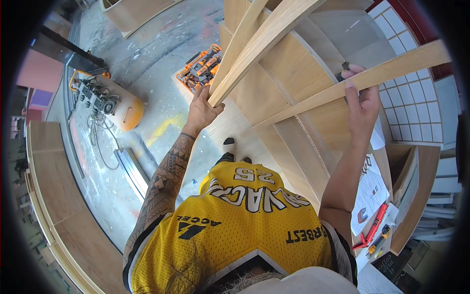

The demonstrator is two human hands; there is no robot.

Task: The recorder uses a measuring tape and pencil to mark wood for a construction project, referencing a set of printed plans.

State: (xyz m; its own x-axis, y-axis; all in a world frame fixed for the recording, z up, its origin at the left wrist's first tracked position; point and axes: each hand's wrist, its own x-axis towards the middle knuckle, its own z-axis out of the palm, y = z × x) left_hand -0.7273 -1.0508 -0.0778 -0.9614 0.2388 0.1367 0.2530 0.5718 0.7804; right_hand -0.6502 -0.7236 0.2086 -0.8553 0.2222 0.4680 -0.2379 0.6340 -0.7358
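My left hand (201, 112) is closed around the near end of a long wooden board (267, 51) that slants up and away to the right. A second wooden strip (241, 41) runs close beside that board. In my right hand (362, 105) is a thin wooden strip (313, 101), gripped between thumb and fingers, with its narrow end pointing left over the cabinet panels. By those fingertips shows a small dark object (344, 68), too hidden to name. Under the strips stands a large wooden cabinet (274, 78) with open compartments.
An orange air compressor (129, 110) with hoses stands on the stained floor at left. Orange-and-black power tools (200, 68) sit beyond my left hand. Papers (369, 191), a red caulking gun (374, 226) and a wooden box (416, 191) are at right; a long wooden panel (49, 181) borders the left.
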